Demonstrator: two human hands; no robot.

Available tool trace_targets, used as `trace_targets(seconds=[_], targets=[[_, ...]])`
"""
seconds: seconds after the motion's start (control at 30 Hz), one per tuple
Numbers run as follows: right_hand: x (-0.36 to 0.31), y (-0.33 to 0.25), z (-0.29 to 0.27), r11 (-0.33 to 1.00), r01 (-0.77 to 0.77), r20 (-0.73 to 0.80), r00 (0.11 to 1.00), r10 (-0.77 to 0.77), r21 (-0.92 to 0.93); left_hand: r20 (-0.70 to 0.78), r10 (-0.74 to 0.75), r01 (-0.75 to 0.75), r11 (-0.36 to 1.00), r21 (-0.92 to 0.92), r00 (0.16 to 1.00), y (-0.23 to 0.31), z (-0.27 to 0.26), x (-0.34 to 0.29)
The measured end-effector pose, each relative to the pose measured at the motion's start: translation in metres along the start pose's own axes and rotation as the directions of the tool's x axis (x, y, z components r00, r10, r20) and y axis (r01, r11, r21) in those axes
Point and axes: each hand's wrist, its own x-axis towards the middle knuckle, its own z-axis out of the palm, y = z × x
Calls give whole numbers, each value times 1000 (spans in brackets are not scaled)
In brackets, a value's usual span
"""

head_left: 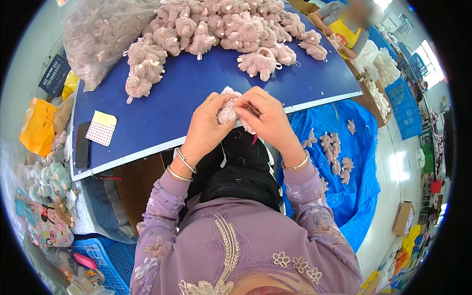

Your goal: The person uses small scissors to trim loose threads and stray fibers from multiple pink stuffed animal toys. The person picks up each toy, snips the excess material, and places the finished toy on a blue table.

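My left hand (pixel 209 123) is closed around a small pale pink plush toy (pixel 227 110), held just over the near edge of the blue table. My right hand (pixel 265 118) meets it from the other side, thumb and fingers pressed together against the toy. Whether those fingertips also pinch something small is hidden. A small magenta strip (pixel 254 139) hangs below the right hand. Farther back on the table lies a big heap of dusty-pink plush toys (pixel 241 29) with white loops. One plush toy (pixel 259 63) from it lies closest to my hands.
A stuffed clear bag (pixel 101 39) stands at the table's back left. A sticker sheet (pixel 102 128) and a dark phone-like object (pixel 82 145) lie at the left edge. On my right, a blue sheet (pixel 359 196) holds several small plush toys (pixel 332 145). A co-worker (pixel 351 24) sits at back right.
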Motion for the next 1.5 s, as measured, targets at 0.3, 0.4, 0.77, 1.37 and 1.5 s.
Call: trace_targets(seconds=[0.3, 0.4, 0.77, 1.37, 1.5], targets=[[0, 10, 11, 740, -252, -36, 936, 349, 624, -9, -29, 26, 961, -276, 1000, 12, -4, 2], [-3, 16, 11, 568, -274, 35, 918, 394, 776, -25, -86, 72, 932, -355, 996, 6, -2, -2], [-17, -47, -26, 893, -339, 53, 939, 339, 295, -359, 141, -148, 989, 10, 923, 0, 7, -6], [-15, -23, 1, 948, -297, 42, 955, 294, 111, -335, 289, -258, 957, 136, 897, 14, 15, -13], [-19, -17, -12, 738, -320, -68, 894, 442, 594, -311, 278, -249, 960, 132, 909, 9, 13, -13]])
